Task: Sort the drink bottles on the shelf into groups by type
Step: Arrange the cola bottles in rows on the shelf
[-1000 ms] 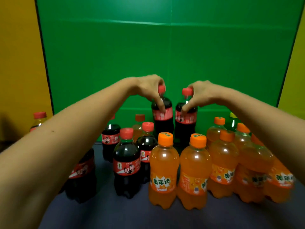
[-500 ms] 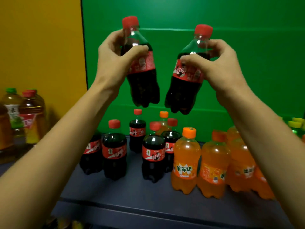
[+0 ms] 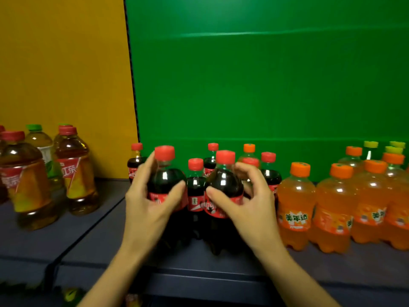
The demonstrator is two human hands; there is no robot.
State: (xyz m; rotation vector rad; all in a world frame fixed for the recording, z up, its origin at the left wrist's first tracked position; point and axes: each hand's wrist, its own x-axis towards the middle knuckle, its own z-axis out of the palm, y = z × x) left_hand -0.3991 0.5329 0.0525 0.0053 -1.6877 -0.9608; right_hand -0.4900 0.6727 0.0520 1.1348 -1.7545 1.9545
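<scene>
Two small cola bottles with red caps stand at the front of the dark shelf (image 3: 95,238). My left hand (image 3: 148,204) wraps the left cola bottle (image 3: 164,180); my right hand (image 3: 245,202) grips the right cola bottle (image 3: 223,182). Behind them stand several more cola bottles (image 3: 195,185). Several orange soda bottles (image 3: 295,204) with orange caps are grouped to the right. One orange-capped bottle (image 3: 249,151) stands at the back among the colas.
Several larger amber tea bottles (image 3: 75,171) with red or green caps stand at the left before a yellow wall. Yellow-green capped bottles (image 3: 371,148) sit at the far back right. A green backdrop closes the shelf's rear. The shelf's front edge runs below my wrists.
Both hands lifted a cola bottle from the back, raised it high, then brought it down to the shelf's front by the cola group. The view shifted left, showing the tea bottles.
</scene>
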